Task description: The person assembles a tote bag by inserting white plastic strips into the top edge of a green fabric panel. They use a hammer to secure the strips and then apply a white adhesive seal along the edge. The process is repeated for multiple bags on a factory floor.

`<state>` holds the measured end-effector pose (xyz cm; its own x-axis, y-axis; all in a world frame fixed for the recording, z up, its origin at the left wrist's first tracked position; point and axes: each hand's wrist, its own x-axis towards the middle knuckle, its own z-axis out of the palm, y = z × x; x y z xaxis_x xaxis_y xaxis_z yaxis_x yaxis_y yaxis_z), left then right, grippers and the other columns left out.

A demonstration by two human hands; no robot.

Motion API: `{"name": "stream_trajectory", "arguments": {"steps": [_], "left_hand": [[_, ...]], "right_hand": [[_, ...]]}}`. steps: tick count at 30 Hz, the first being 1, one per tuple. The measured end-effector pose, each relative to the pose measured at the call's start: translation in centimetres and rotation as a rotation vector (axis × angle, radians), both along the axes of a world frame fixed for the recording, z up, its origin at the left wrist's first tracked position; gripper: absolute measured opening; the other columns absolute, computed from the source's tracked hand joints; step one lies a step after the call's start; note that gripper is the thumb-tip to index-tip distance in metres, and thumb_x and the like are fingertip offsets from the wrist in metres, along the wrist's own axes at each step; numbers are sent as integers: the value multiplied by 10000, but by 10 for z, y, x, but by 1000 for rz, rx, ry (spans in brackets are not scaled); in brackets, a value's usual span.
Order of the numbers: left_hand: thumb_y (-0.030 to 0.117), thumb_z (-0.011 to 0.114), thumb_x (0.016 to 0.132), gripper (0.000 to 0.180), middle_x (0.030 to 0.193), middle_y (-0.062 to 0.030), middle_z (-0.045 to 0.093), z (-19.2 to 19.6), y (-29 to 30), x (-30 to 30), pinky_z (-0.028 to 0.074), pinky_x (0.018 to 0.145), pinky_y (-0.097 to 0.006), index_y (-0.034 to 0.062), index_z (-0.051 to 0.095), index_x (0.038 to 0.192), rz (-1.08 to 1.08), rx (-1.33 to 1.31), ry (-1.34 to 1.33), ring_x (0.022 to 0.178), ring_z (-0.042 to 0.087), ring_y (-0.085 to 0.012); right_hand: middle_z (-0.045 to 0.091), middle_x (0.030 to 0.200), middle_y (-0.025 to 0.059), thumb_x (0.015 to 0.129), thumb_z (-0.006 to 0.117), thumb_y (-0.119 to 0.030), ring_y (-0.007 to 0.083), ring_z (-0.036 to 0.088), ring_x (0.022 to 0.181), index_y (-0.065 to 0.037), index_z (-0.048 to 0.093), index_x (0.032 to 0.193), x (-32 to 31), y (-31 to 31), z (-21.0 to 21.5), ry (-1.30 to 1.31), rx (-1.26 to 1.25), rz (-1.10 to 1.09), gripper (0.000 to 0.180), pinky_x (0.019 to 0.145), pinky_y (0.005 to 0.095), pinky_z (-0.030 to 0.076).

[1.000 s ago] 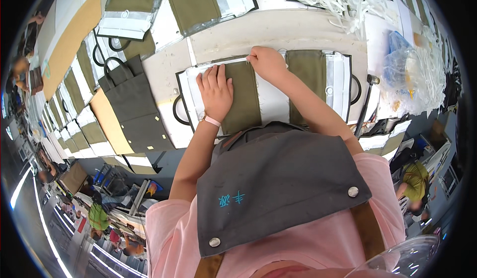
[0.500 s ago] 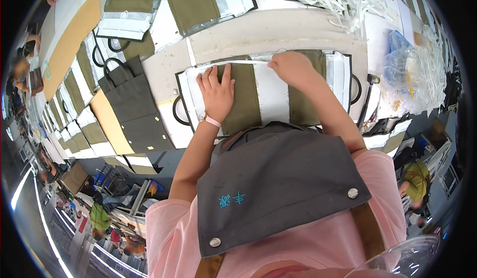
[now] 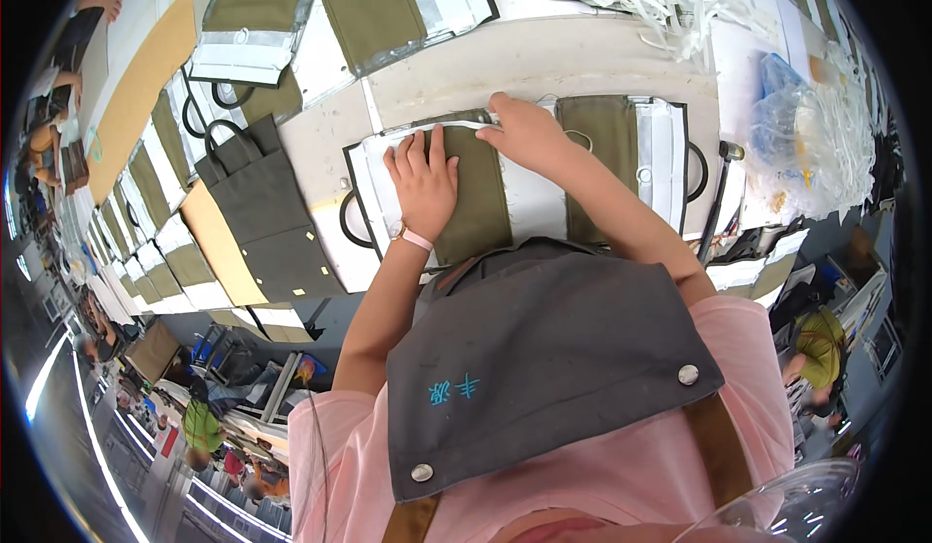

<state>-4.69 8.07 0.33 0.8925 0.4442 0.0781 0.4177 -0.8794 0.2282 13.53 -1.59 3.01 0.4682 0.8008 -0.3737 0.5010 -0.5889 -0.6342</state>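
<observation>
In front of me lies a flat bag panel (image 3: pixel 478 194) with olive and white stripes, a black edge and a black handle loop at each side. A thin white strip (image 3: pixel 464 124) runs along its far edge. My left hand (image 3: pixel 424 186) rests flat on the panel's left part, fingers stretched out, the tips close to the strip. Above the panel's middle, my right hand (image 3: pixel 529 137) pinches the strip between thumb and fingers. A loose curl of white strip (image 3: pixel 582 139) shows just right of that hand.
Dark grey bags (image 3: pixel 254 179) lie to the left, beside brown board (image 3: pixel 155 67). More olive-and-white panels (image 3: pixel 374 9) lie at the far side. A heap of white strips (image 3: pixel 670 4) sits far right, with clear plastic bags (image 3: pixel 791 126) and a black tool (image 3: pixel 720 189) nearer.
My right hand has moved left along the panel's far edge, drawing the white strip with it toward my left hand. My left hand has stayed in place.
</observation>
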Motion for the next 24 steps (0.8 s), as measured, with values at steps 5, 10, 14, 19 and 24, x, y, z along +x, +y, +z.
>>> {"name": "stream_trajectory", "arguments": {"steps": [5,10,14,19,24], "left_hand": [[228,618,895,519,1244,-207,513,1,0,0,280,1058,-562,37,503,1364,-13,9,6,1201,434,-376],[238,607,903,511,1245,-209,511,1,-1,1,281,1057,-559,40,508,1363,-5,24,17,1199,434,-376],[241,603,908,512,1241,-209,506,2,-1,1,282,1056,-558,41,507,1370,-3,16,26,1198,432,-377],[238,604,909,513,1235,-209,502,4,-1,2,283,1055,-557,54,508,1379,-6,18,28,1196,430,-377],[239,610,908,496,1236,-213,505,6,0,2,285,1055,-556,106,527,1378,-13,14,38,1197,431,-376]], "right_hand": [[676,844,147,860,672,-274,337,648,795,-34,617,828,2,0,-20,190,-9,-76,249,701,433,496],[673,803,147,854,673,-284,319,646,773,-37,656,803,11,2,-21,268,-18,-177,253,683,430,492],[670,779,143,852,674,-277,318,642,766,-37,664,794,15,4,-21,281,-54,-181,247,679,431,492],[659,784,140,862,654,-236,334,634,772,-40,635,788,5,3,-26,114,33,-193,210,680,446,489],[656,829,138,878,626,-207,339,635,799,-44,611,817,-2,1,-31,-9,74,-161,175,701,456,495]]}}
